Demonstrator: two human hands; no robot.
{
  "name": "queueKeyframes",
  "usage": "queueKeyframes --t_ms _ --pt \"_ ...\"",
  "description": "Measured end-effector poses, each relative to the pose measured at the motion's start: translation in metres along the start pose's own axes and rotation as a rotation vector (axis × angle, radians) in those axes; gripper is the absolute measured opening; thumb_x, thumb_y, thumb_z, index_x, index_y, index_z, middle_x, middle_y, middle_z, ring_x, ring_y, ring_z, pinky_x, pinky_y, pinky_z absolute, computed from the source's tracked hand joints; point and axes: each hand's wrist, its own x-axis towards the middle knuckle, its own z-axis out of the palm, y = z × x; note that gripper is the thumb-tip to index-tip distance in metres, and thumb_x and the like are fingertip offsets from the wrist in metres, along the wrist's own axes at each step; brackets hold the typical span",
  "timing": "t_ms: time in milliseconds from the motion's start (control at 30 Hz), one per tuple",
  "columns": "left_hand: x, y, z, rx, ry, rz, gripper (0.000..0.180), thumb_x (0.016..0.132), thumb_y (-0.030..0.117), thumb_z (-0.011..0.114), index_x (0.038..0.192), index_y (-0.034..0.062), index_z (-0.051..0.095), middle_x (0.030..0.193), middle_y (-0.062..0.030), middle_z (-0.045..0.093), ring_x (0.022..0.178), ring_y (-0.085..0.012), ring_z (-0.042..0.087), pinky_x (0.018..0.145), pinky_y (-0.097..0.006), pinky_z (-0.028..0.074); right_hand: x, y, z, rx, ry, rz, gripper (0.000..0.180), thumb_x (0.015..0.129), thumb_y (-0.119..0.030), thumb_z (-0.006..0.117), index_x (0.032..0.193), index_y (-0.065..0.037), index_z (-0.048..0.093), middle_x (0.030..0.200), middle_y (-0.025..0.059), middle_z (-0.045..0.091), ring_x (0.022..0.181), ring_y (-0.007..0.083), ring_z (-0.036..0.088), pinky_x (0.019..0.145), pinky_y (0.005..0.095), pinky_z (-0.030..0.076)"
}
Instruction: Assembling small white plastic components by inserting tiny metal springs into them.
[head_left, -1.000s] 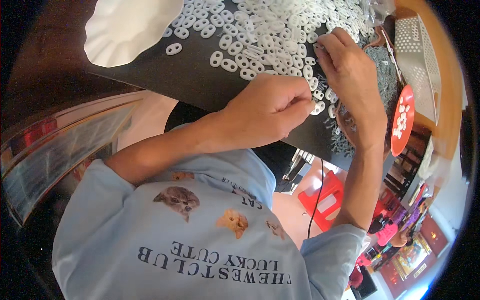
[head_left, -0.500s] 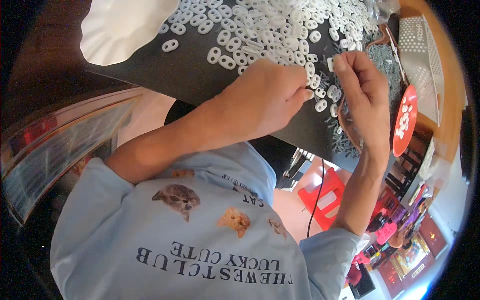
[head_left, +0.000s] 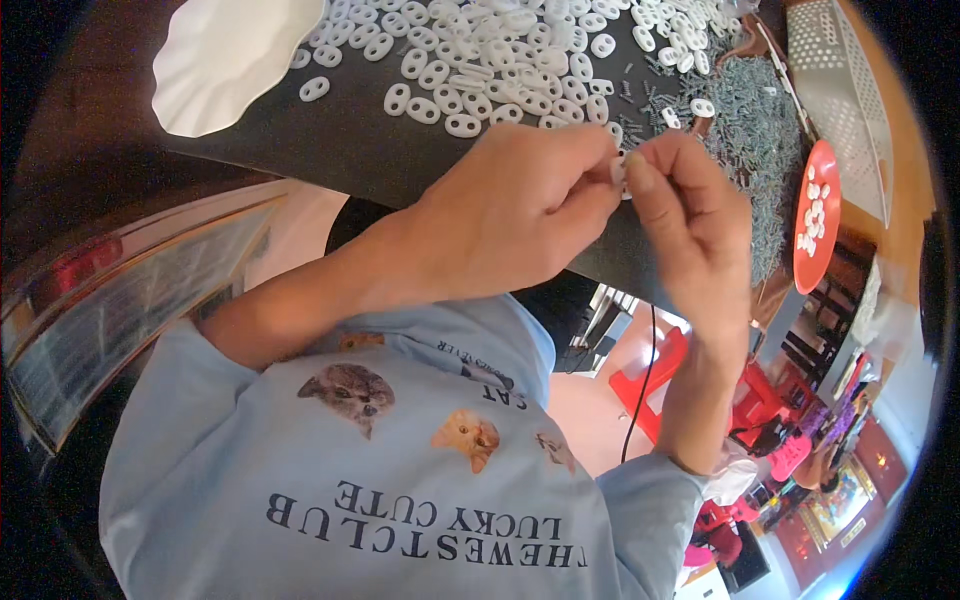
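Two bare hands met above the near edge of a matte black worktop (head_left: 360, 150). The left hand (head_left: 510, 215) had its fingers (head_left: 590, 185) curled in and pinched tight on a small white plastic piece (head_left: 618, 172), and the right hand (head_left: 690, 225) closed its thumb and forefinger on the same piece from the other side, so the two sets of fingertips touched around it. Only a sliver of the piece showed between them; its shape could not be told.

Behind the hands, a wide scatter of smooth, glossy white oval links (head_left: 500, 60), each with two holes, lay loose on the black surface. To the right of it spread a dense heap of short grey-green pins (head_left: 750, 130), thin and matte, running down toward the worktop's edge.

A shallow white dish with a wavy, scalloped rim (head_left: 225, 60) sat at the far left and looked to hold nothing. A round red tray (head_left: 815, 255) at the right, just beside the pins, held a small cluster of white pieces like the links. Farther right lay a pale perforated basket (head_left: 840, 90), hard plastic by its look; what it held could not be seen.

The person wore a soft light-blue shirt (head_left: 400, 480) printed with cat faces.
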Motion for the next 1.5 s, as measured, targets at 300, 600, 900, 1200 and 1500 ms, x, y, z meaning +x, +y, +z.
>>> queueKeyframes --t_ms 300,600,900,1200,1500 --pt "-0.011 -0.008 -0.009 0.238 -0.106 0.152 0.011 0.082 0.008 0.055 0.089 0.0001 0.058 0.067 -0.0113 0.058 0.057 -0.0188 0.057 0.051 -0.031 0.043 -0.013 -0.002 0.009 -0.173 -0.057 -0.156 0.009 0.082 -0.005 0.061 0.081 0.002 0.055 0.072 0.0156 0.052 0.063 0.0331 0.053 0.055 0.0382 0.043" --pt "-0.014 -0.017 -0.015 0.118 -0.043 0.197 0.006 0.084 0.006 0.055 0.086 0.0005 0.057 0.063 -0.0089 0.056 0.052 -0.0168 0.056 0.048 -0.029 0.043 0.004 -0.007 -0.001 -0.266 -0.175 -0.277 0.007 0.082 -0.001 0.058 0.086 0.003 0.055 0.074 0.0163 0.051 0.068 0.0331 0.055 0.059 0.0396 0.044" --pt "-0.003 -0.019 -0.012 -0.211 -0.098 0.021 0.012 0.088 0.01 0.049 0.079 0.0037 0.054 0.061 -0.0003 0.053 0.045 -0.004 0.048 0.041 -0.021 0.036 0.073 0.013 -0.028 -0.849 -0.143 -0.459 0.014 0.083 -0.001 0.056 0.097 -0.003 0.056 0.086 0.0128 0.052 0.069 0.0335 0.056 0.06 0.0364 0.045" --pt "-0.004 -0.024 -0.011 -0.215 -0.079 0.005 0.012 0.088 0.01 0.049 0.079 0.0028 0.053 0.062 -0.0004 0.054 0.046 -0.0039 0.047 0.041 -0.021 0.036 0.089 0.019 -0.027 -1.021 -0.319 -0.47 0.011 0.082 -0.004 0.056 0.093 -0.002 0.053 0.086 0.0142 0.051 0.075 0.0365 0.056 0.061 0.0415 0.045" --pt "-0.008 -0.023 -0.015 -0.273 -0.063 -0.02 0.017 0.092 0.014 0.047 0.084 0.0016 0.055 0.068 -0.0019 0.058 0.049 -0.0041 0.05 0.043 -0.02 0.038 0.054 0.002 -0.028 -0.51 -0.175 -0.154 0.003 0.085 -0.001 0.054 0.085 -0.001 0.05 0.07 0.0018 0.048 0.061 0.0088 0.047 0.054 0.0231 0.037"
